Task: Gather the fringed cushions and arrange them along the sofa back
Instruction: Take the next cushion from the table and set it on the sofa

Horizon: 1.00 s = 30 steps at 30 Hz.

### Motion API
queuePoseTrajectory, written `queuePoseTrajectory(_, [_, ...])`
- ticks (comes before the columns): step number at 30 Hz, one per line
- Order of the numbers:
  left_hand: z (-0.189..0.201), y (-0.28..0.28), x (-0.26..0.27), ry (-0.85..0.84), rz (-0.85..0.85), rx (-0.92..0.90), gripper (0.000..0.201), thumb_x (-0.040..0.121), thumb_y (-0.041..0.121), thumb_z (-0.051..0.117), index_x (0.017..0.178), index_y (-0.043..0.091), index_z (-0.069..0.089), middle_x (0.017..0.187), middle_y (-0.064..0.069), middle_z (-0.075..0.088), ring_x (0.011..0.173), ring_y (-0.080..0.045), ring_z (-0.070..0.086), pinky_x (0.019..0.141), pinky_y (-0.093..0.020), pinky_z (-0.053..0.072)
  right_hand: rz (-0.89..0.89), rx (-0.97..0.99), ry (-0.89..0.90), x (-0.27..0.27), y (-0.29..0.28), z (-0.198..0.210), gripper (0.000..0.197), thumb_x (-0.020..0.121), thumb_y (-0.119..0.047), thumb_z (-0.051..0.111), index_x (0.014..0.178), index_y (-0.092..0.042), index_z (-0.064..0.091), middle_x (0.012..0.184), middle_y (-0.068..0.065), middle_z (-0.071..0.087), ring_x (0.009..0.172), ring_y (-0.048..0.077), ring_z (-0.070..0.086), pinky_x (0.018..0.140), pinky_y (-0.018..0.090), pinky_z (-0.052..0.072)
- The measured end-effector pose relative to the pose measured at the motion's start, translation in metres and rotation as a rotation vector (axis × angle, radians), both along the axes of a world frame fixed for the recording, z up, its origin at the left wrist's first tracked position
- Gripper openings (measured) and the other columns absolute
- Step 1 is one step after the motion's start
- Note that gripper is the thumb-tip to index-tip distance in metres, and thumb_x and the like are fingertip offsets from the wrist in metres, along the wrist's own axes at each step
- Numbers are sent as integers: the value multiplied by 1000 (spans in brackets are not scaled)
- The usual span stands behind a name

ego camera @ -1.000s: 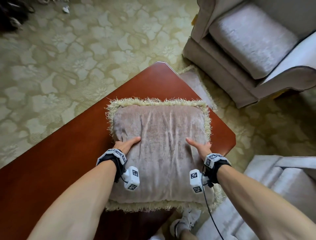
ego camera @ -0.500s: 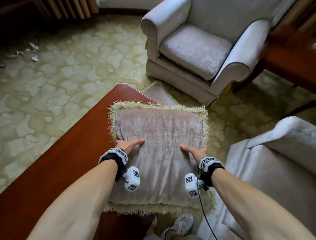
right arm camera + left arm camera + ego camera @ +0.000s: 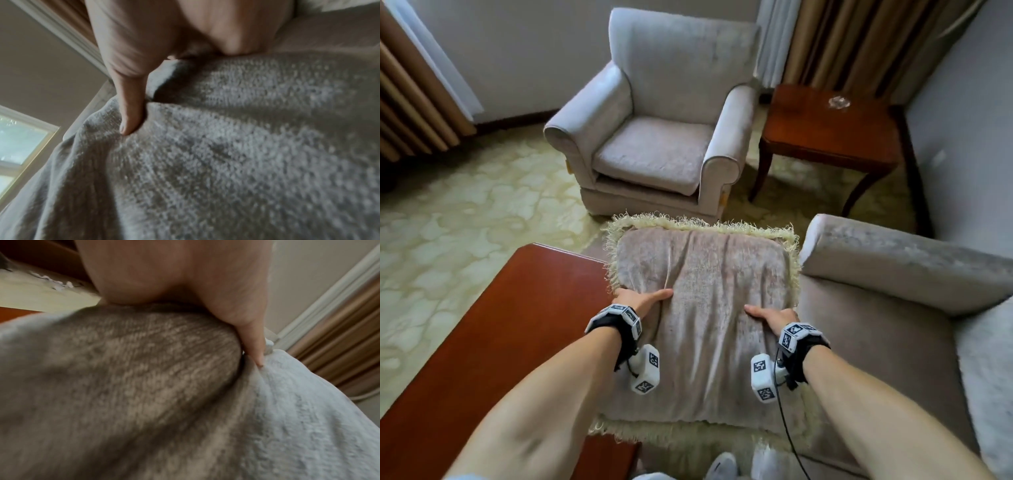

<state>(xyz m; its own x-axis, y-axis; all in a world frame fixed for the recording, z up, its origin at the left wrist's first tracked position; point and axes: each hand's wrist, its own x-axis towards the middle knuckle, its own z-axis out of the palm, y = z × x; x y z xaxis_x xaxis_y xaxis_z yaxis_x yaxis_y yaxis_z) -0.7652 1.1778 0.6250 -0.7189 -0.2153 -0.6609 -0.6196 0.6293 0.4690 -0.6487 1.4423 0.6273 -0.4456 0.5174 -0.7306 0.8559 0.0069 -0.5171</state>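
Observation:
A square mauve velvet cushion [image 3: 702,308] with a cream fringe is held up in front of me, between the coffee table and the sofa. My left hand [image 3: 642,301] grips its left side, thumb on top and fingers hidden beneath. My right hand [image 3: 770,315] grips the right side the same way. In the left wrist view the thumb [image 3: 252,344] presses into the cushion fabric [image 3: 144,378]. The right wrist view shows the thumb [image 3: 131,113] dug into the cushion fabric [image 3: 226,154]. The grey sofa [image 3: 893,308] lies to the right, its armrest [image 3: 900,260] beside the cushion's right edge.
A red-brown wooden coffee table [image 3: 489,342] sits at the lower left. A grey armchair [image 3: 661,137] stands ahead. A wooden side table [image 3: 832,133] with a glass ashtray [image 3: 838,101] is at the back right. Patterned cream carpet [image 3: 465,222] covers the floor. My shoes [image 3: 722,467] show below.
Both hands have carried the cushion off the coffee table and rightward toward the sofa. My head has lifted and turned right, bringing the armchair, side table and sofa into view.

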Motion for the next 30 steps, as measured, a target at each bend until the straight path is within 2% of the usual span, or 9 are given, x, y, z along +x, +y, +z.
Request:
queuePoseTrajectory(3, [18, 53, -6, 49, -82, 3, 140, 47, 71, 82, 146, -2, 17, 141, -22, 44, 124, -39, 49, 101, -46, 44, -70, 4, 24, 19, 43, 15, 110, 52, -60, 85, 136, 0, 45, 139, 14, 49, 118, 34, 53, 97, 40, 42])
queuePoseTrajectory(8, [43, 136, -20, 98, -247, 52, 150, 28, 80, 80, 143, 0, 28, 131, -19, 54, 112, -37, 58, 96, -46, 49, -208, -1, 81, 41, 108, 37, 90, 63, -50, 84, 131, -1, 52, 133, 16, 55, 114, 34, 54, 90, 36, 39])
queuePoseTrajectory(11, [55, 179, -28, 128, -324, 65, 139, 42, 74, 82, 144, -1, 26, 130, -18, 54, 110, -36, 59, 95, -44, 50, -281, -8, 115, 49, 137, 47, 88, 59, -51, 86, 126, -2, 56, 124, 15, 59, 102, 32, 57, 86, 37, 43])
queuePoseTrajectory(14, [60, 223, -41, 153, -401, 93, 136, 43, 72, 83, 143, -1, 25, 128, -19, 55, 109, -36, 59, 95, -45, 50, -376, -2, 150, 54, 166, 52, 85, 61, -46, 87, 124, 2, 57, 108, 14, 62, 90, 29, 58, 80, 35, 43])
queuePoseTrajectory(17, [61, 267, -58, 194, -475, 125, 131, 48, 68, 84, 143, -1, 25, 130, -18, 54, 112, -37, 57, 96, -43, 49, -454, 30, 162, 53, 192, 54, 83, 64, -45, 86, 124, 3, 56, 102, 12, 60, 87, 29, 58, 80, 34, 42])
queuePoseTrajectory(23, [56, 358, -111, 226, -652, 175, 117, 43, 67, 86, 131, 2, 42, 115, -15, 63, 99, -33, 63, 88, -43, 54, -617, 50, 106, 31, 238, 55, 94, 63, -54, 83, 134, -4, 48, 83, 8, 51, 82, 30, 54, 77, 40, 42])
queuePoseTrajectory(25, [54, 390, -129, 217, -731, 177, 116, 40, 68, 86, 129, 4, 46, 114, -14, 64, 98, -32, 63, 87, -42, 54, -685, 48, 67, 23, 248, 56, 101, 61, -58, 83, 138, -5, 44, 83, 8, 51, 79, 30, 55, 76, 42, 44])
queuePoseTrajectory(27, [51, 416, -141, 199, -797, 184, 121, 35, 70, 85, 129, 5, 47, 115, -13, 63, 99, -32, 63, 88, -42, 54, -747, 42, 42, 20, 254, 58, 105, 59, -59, 83, 140, -6, 42, 90, 11, 54, 84, 34, 56, 77, 46, 47])
queuePoseTrajectory(30, [47, 459, -155, 156, -904, 203, 126, 27, 74, 81, 128, 4, 49, 112, -12, 64, 97, -30, 63, 86, -41, 55, -849, 33, 27, 16, 267, 61, 104, 54, -62, 84, 136, -6, 49, 103, 13, 56, 84, 34, 59, 84, 48, 50])
